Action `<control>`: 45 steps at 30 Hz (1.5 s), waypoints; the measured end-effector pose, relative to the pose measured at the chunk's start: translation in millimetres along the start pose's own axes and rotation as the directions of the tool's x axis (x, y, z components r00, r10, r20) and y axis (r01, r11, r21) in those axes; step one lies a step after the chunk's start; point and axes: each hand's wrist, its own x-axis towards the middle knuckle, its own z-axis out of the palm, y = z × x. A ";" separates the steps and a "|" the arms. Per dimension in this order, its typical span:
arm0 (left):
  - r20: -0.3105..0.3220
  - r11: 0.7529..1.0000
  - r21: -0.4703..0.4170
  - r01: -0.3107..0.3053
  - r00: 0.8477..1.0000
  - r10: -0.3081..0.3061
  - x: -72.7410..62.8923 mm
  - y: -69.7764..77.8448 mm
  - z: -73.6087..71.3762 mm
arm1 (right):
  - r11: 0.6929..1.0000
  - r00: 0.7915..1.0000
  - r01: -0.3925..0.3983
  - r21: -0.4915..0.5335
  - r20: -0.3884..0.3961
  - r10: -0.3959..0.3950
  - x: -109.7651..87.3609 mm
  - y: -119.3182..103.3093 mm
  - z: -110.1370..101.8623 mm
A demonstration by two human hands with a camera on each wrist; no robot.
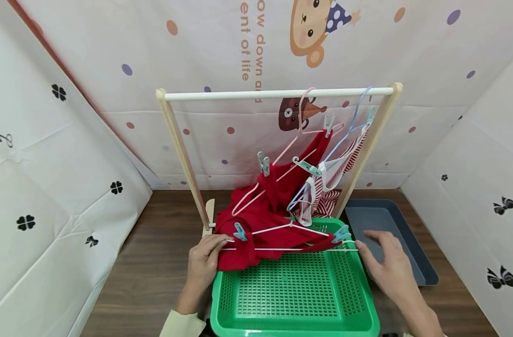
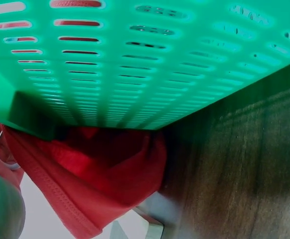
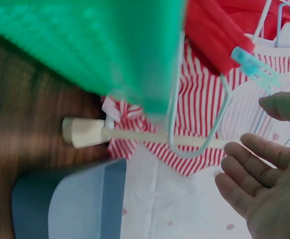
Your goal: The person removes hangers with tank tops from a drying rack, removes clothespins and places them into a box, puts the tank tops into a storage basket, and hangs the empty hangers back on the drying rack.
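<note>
White hanger: I saw the white hanger [image 1: 291, 225] lying between the two hands, over the far part of the green basket [image 1: 286, 292].
Hanger's axis: its long side ran crosswise, from the left hand [image 1: 203, 262] to the right hand [image 1: 389, 264]; its neck pointed away from both, toward the rack [image 1: 177, 140]. I could not make out the hook.
Left grip: the left hand pinched the hanger's left end between thumb and fingers, just beside the red cloth [image 1: 244, 256].
Right reach: the right hand was spread, thumb well apart from the fingers, at the hanger's right end; I could not tell whether it touched.
Blue clips: one left clip [image 1: 240, 232] sat just right of the left hand, one right clip [image 1: 341, 234] just left of the right hand, both on the cloth.
Basket: it stood on the desk [image 1: 130, 290] between the hands, mesh floor showing nearest me, red cloth over its far part.
Tray: the grey tray [image 1: 368, 215] lay on the desk under and beyond the right hand.
Rack's load: beyond the hands I saw a pink hanger [image 1: 287, 149] with red cloth and a blue hanger [image 1: 355, 114] with a striped garment [image 1: 330, 203].
</note>
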 end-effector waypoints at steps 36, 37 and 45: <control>0.033 1.000 0.013 0.010 0.999 -0.011 -2.2 5.6 -3.2 | 0.973 0.997 -0.064 0.223 0.066 0.050 18.4 -28.6 17.4; 0.032 1.000 0.010 0.015 0.999 -0.016 -2.2 6.0 -3.3 | 0.973 0.997 -0.063 0.223 0.056 0.051 18.6 -28.3 17.7; 0.039 0.999 -0.003 0.038 0.999 -0.038 -2.0 6.6 -4.7 | 0.974 0.999 -0.013 0.225 -0.025 0.019 20.7 -26.8 20.2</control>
